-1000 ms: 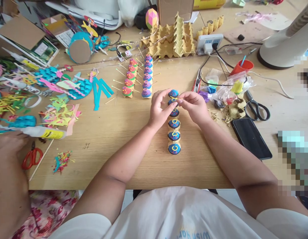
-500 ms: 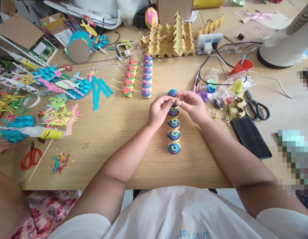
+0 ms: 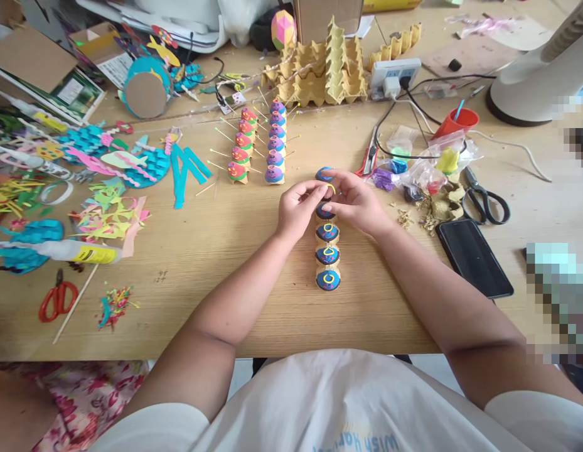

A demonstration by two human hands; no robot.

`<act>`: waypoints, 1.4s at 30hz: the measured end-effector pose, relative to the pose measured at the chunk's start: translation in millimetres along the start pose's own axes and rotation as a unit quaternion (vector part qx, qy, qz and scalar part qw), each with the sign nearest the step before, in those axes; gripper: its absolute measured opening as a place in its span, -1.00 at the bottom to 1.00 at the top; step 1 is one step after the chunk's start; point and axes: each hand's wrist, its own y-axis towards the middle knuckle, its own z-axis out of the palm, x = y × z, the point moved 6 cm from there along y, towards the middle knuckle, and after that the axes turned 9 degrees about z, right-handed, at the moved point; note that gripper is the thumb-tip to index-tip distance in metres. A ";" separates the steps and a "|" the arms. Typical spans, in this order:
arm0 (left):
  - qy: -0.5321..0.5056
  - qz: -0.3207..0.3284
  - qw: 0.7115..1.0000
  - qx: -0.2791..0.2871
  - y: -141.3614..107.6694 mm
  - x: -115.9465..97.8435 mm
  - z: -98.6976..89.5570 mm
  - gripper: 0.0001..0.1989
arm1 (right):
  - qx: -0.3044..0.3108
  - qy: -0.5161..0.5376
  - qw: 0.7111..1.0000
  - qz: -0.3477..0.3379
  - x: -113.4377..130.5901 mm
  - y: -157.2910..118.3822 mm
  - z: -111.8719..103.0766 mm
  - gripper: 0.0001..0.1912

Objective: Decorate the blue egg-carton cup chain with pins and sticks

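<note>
Between my hands is a thin curved yellow clay strip (image 3: pixel 331 187), pinched at one end by my left hand (image 3: pixel 298 204). My right hand (image 3: pixel 359 201) is beside it with thumb and forefinger apart, curved around the strip's free end. Both hands hover over the far part of a caterpillar-like egg-carton row (image 3: pixel 327 253), whose bumps are covered in blue clay. The nearer bumps carry yellow rings and small red marks. My fingers partly hide the far bumps; a blue end bump (image 3: pixel 324 172) shows just beyond them.
Finished egg-carton caterpillars, one red-green (image 3: pixel 239 150) and one purple-blue (image 3: pixel 275 150), stand further back. At right lie a phone (image 3: pixel 474 257), black scissors (image 3: pixel 484 196), a red cutter (image 3: pixel 368 157) and bagged clay (image 3: pixel 449 162). Paper scraps (image 3: pixel 105 213) and red-handled scissors (image 3: pixel 58 298) lie left.
My right thumb and forefinger have parted and moved slightly down from the yellow clay strip. The strip now shows as a longer curve from my left fingertips. The view has shifted slightly.
</note>
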 end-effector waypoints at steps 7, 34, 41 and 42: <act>-0.025 -0.028 0.999 0.018 -1.9 4.6 3.1 -0.55 | -0.047 -0.042 0.997 -0.043 13.0 -0.8 -2.6 -0.45; 0.011 -0.010 1.000 -0.011 -0.1 -3.0 -4.8 -0.52 | -0.163 0.018 0.986 -0.028 13.4 -4.0 -20.9 -0.41; 0.043 0.064 0.996 0.048 -1.7 -3.3 1.4 -0.61 | -0.135 0.007 0.991 -0.001 14.9 -3.7 -13.5 -0.39; 0.050 0.073 0.995 0.047 -1.9 -3.5 0.9 -0.63 | -0.134 -0.002 0.991 0.000 16.9 -4.1 -12.2 -0.38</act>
